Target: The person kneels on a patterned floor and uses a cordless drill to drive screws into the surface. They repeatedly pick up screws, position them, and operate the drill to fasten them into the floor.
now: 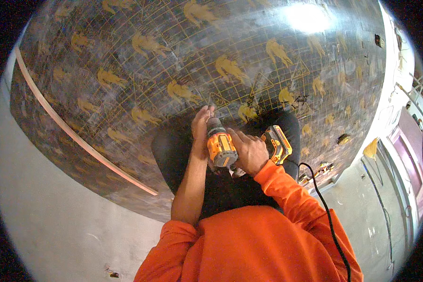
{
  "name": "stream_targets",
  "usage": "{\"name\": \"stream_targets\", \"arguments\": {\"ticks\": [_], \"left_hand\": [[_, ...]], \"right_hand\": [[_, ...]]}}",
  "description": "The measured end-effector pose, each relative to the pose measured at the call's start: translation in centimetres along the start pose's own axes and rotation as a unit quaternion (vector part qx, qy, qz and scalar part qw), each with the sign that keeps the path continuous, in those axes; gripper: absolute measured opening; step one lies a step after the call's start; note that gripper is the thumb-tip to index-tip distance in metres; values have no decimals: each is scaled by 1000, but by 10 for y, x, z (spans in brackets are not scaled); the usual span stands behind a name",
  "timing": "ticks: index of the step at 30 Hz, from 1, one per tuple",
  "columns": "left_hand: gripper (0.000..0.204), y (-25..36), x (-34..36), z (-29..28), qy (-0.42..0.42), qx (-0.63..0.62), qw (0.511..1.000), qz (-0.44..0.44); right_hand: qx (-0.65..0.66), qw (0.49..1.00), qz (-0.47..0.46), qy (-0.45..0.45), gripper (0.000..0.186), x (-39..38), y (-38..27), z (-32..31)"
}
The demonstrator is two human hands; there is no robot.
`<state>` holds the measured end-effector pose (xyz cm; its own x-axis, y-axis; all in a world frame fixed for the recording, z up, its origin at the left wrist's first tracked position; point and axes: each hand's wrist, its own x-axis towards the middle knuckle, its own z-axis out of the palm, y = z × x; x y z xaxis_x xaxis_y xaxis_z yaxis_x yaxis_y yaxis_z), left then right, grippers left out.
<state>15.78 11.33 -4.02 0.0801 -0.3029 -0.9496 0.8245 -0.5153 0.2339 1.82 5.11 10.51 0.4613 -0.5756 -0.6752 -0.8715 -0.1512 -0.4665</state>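
A yellow-and-black cordless drill [222, 146] is held over my lap, its chuck pointing away from me toward the dark board. My right hand [251, 150] wraps round its handle, and the drill's battery [278, 143] sticks out to the right of the knuckles. My left hand [202, 123] is closed beside the chuck [215, 124], with its fingertips pressed together by the front end. Whatever those fingers pinch is hidden. Both forearms come up from orange sleeves.
I sit on a dark board [174, 61] printed with yellow figures and grid lines. A narrow wooden strip [82, 138] lies along the left. A black cable [325, 207] runs over my right arm. Small loose items [322, 171] lie near the board's right edge, beside grey floor.
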Motion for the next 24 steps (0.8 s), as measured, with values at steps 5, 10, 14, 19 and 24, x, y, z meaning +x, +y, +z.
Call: {"name": "stream_targets", "arguments": {"ticks": [5,10,14,19,24], "left_hand": [[44,6,-3,5,24,12,1000,-3],[35,2,7,-3,2,23,1000,-1],[28,-6,21,-22,-58,140,985,80],[41,-14,30,-29,-62,-30,998,0],[62,-5,22,-22,-54,28,998,0]], "right_hand": [[-2,1000,-21,0,66,1,-2,-4],[8,999,-23,32,77,3,-6,-7],[28,1000,-7,6,54,0,-6,-6],[9,998,49,-35,64,0,-2,-4],[-13,999,47,-21,50,4,-7,-6]]}}
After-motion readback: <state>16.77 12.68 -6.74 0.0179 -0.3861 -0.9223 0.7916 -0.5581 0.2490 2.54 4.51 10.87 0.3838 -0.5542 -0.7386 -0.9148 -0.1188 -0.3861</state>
